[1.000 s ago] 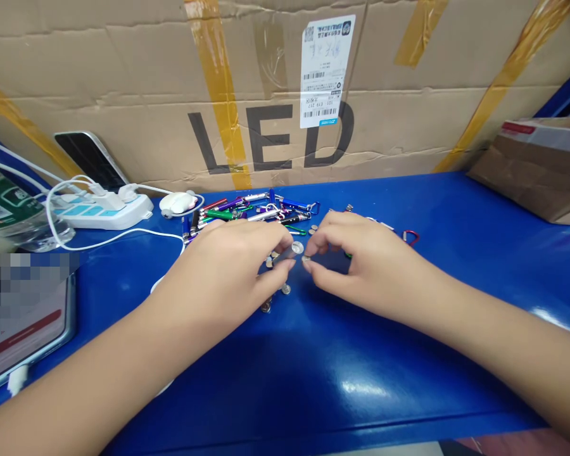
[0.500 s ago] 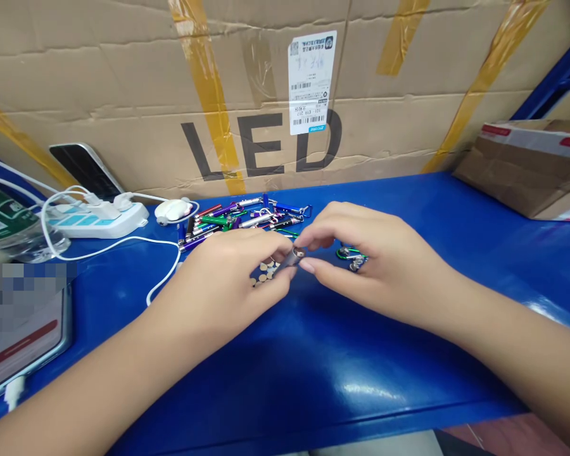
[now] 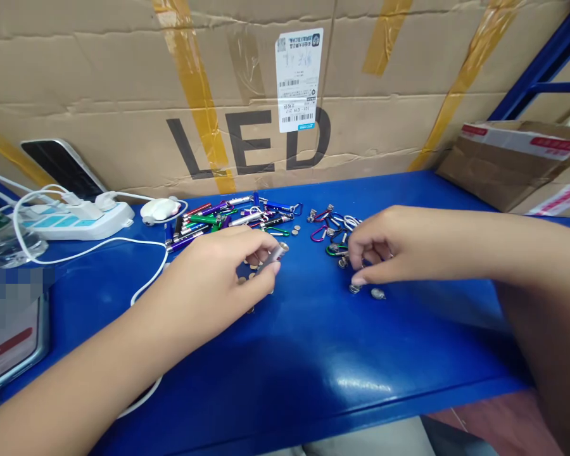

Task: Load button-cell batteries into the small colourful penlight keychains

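Basically, left hand (image 3: 232,266) pinches silver tube (image 3: 276,253) mid-frame, end tilted up; best held steady. Right hand (image 3: 384,244), right of centre, thumb at small metal piece (image 3: 354,289) on bench (image 3: 313,361); can't tell if gripped; a light fingertip pinch suits.

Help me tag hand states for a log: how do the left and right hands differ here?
The left hand holds a silver tube; the right hand is at a small metal part, grip unclear.
The left hand is near round discs; the right hand is beside carabiners.
Both hands are bare, with curled fingers.
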Available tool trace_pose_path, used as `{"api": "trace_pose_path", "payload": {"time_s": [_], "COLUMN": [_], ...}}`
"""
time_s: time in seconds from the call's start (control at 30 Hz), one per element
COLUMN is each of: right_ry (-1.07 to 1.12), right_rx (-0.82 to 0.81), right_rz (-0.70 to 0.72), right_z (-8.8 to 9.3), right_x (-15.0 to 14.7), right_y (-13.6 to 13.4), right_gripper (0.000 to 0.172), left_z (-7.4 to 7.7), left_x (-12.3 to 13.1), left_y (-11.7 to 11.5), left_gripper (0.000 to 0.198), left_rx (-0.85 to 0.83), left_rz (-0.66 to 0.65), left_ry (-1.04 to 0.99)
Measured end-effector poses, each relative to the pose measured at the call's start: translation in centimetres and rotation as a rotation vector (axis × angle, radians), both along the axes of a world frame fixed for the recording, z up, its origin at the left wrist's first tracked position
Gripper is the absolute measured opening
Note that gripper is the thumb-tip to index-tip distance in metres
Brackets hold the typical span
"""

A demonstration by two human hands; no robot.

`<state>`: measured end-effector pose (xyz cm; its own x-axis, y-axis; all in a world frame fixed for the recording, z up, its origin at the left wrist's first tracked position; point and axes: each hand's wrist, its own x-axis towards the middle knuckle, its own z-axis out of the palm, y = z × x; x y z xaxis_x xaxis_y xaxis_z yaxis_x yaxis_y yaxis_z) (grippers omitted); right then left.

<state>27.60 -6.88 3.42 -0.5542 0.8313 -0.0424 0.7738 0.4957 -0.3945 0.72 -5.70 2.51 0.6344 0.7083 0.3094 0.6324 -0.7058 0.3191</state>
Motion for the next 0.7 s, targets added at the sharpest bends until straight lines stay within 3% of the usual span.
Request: {"api": "trace_pose_path", "payload": {"time_s": [0.1,0.3,0.7], "right_ry": [-0.03,-0.017,0.547], "right_rx": [-0.071,-0.063,0.081], "right_rz": [0.029,0.047,-0.166], "right_z": [-0.4,-0.8,-0.8], "right_x": [0.2,-1.1,-4.9], "right_y": [-0.2,-0.4,-1.1], "right_gripper": [0.016,0.017,0.016], "left_z": [0.0,0.0,0.6], "left_x": [0.1,0.3,0.4], "left_y": [0.0,-0.3,-0.8], "left_gripper": [0.018,0.017,0.018], "left_rx": [-0.012,-0.007,-0.164], "left_rz": [-0.011,-0.073,-0.088], "left_ry": [0.006,0.016,-0.135]}}
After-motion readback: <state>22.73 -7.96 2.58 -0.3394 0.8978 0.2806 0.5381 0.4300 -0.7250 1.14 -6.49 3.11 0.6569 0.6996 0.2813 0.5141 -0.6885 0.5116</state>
